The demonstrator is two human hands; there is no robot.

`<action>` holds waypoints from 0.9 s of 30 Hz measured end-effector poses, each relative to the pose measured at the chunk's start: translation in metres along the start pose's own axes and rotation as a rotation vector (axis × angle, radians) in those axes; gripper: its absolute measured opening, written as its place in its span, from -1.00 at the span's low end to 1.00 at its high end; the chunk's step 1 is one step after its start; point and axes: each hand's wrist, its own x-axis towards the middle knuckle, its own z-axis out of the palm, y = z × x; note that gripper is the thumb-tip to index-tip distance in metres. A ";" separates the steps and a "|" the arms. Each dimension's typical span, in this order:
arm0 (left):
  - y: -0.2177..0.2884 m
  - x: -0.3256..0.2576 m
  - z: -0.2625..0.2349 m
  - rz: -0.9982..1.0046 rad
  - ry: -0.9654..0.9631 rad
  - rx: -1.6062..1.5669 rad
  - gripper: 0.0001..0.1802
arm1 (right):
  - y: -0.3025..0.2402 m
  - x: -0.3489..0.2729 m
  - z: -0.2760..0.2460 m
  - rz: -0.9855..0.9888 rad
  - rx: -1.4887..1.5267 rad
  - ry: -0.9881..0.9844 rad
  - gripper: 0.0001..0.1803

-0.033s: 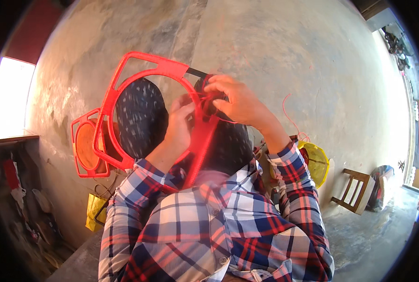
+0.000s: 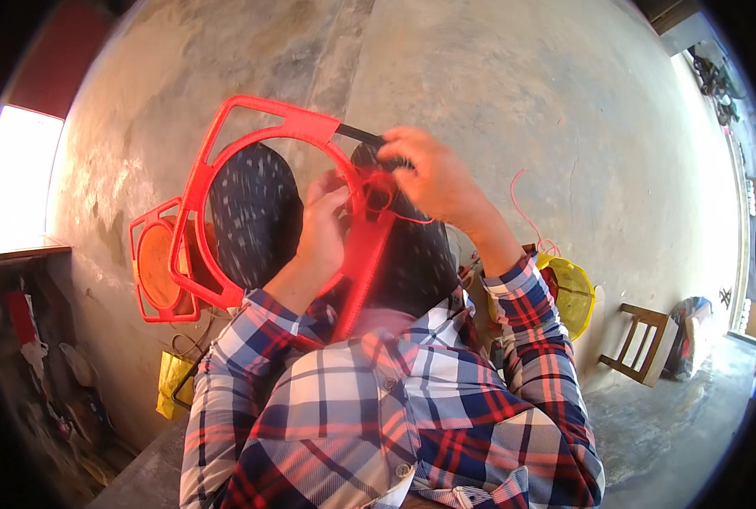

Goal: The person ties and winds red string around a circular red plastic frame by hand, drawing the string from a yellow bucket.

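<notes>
Across my lap lies a red-wrapped frame [image 2: 195, 188], with a round ring set inside a rounded outline. A stretch of bare black bar [image 2: 360, 134] shows at its upper right. My left hand [image 2: 320, 227] is closed on the right side of the ring, its fingertips partly hidden behind it. Loose loops of red cord [image 2: 380, 193] bunch up just right of those fingers. My right hand [image 2: 433, 178] is raised over the black bar's end, its curled fingers smeared by motion, so I cannot make out whether they hold cord.
A similar red frame [image 2: 143, 297] with an orange round middle stands on the floor at left, near a yellow bag [image 2: 172, 382]. Right of me are a yellow container [image 2: 574, 297] with red cord [image 2: 526, 212] trailing out, and a small wooden stool [image 2: 641, 343].
My right hand has shifted slightly up and right, away from the bunched cord, uncovering its loops. My left hand and the frame stay nearly in place.
</notes>
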 end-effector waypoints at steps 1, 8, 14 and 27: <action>0.000 0.000 0.000 0.061 0.065 -0.037 -0.51 | 0.004 0.001 -0.007 0.057 0.012 0.145 -0.68; 0.009 0.000 0.002 -0.025 -0.203 -0.193 -0.44 | 0.030 -0.056 0.008 0.602 0.321 0.083 -0.76; 0.013 0.000 0.004 -0.267 -0.387 -0.259 -0.44 | 0.040 -0.049 0.042 0.449 0.235 0.115 -0.74; 0.017 0.002 0.002 -0.319 -0.440 0.023 -0.54 | -0.062 -0.115 -0.043 0.230 1.044 0.262 -0.74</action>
